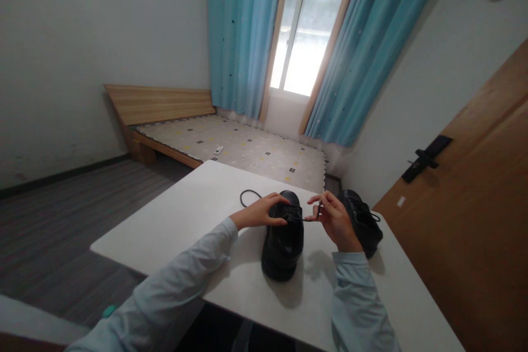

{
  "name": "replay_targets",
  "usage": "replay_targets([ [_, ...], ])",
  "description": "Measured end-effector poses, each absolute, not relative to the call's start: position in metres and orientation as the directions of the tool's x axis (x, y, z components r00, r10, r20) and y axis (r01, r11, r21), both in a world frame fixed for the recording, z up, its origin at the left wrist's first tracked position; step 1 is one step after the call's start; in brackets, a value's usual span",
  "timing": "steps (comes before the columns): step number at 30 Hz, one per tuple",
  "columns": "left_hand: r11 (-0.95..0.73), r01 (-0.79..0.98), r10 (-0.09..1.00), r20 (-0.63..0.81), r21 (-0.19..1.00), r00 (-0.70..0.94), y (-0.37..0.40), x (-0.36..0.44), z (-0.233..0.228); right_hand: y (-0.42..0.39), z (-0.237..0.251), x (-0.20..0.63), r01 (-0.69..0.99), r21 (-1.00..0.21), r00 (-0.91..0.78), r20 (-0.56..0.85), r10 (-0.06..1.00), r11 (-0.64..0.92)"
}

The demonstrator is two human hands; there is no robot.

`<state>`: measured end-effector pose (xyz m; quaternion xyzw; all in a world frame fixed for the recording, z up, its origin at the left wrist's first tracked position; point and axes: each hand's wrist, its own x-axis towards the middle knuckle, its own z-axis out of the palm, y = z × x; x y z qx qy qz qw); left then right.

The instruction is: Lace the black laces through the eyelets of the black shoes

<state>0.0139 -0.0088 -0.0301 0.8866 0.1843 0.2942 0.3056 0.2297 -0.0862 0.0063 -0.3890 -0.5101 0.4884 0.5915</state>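
Here, at the centre of the frame, your left hand [264, 212] lies flat over the top of a black shoe [284, 242], fingers curled over its tongue, apparently to keep it from sliding on the white table [177, 225]. Just right of it, your right hand [335, 219] is pinched shut on the end of a black shoelace [310, 218], thumb and forefinger drawn together, the lace running taut from the shoe's eyelets to your fingertips; that tension seems to be why the other hand bears down. The shoe stands upright, toe pointing away from you towards the window [303, 38] at upper centre. The lace's other end curls in a slack loop [249, 195] on the tabletop, just left of the toe. A second black shoe [363, 223] sits behind your right hand, partly hidden by it, near the table's right edge and set apart from the work.

The count: two shoes, two hands, one table. Behind them, one low wooden bed [231, 146] fills the middle left, two blue curtains [247, 33] flank the window, and one wooden door [474, 220] with a dark handle closes the right of the frame.
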Motion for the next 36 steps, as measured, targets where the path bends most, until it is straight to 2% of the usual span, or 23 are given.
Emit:
replay_targets([
  [7, -0.756, 0.159, 0.497, 0.398, 0.636, 0.771, -0.009, 0.015, -0.031, -0.093, 0.011, 0.243, 0.002, -0.998, -0.106, 0.067, 0.992, 0.068],
  [14, -0.751, 0.172, 0.507, 0.389, 0.637, 0.769, -0.007, 0.015, -0.033, -0.101, 0.015, 0.26, 0.118, -0.989, -0.112, 0.076, 0.991, 0.089],
  [22, -0.755, 0.194, 0.519, 0.391, 0.626, 0.761, -0.008, 0.017, -0.032, -0.104, 0.02, 0.262, 0.051, -0.996, -0.131, 0.071, 0.989, 0.078],
  [29, -0.716, 0.139, 0.527, 0.399, 0.685, 0.75, -0.005, 0.015, -0.034, -0.105, 0.027, 0.242, -0.108, -0.972, -0.082, 0.218, 0.973, 0.209],
  [31, -0.712, 0.135, 0.527, 0.398, 0.689, 0.751, -0.004, 0.014, -0.034, -0.104, 0.027, 0.236, -0.048, -0.97, -0.107, 0.244, 0.964, 0.24],
  [34, -0.689, 0.112, 0.536, 0.399, 0.716, 0.744, -0.001, 0.013, -0.034, -0.101, 0.025, 0.228, 0.162, -0.948, -0.164, 0.247, 0.955, 0.273],
  [36, -0.65, 0.126, 0.59, 0.393, 0.749, 0.706, 0.003, 0.012, -0.034, -0.098, 0.021, 0.223, 0.274, -0.926, -0.193, 0.211, 0.958, 0.26],
])
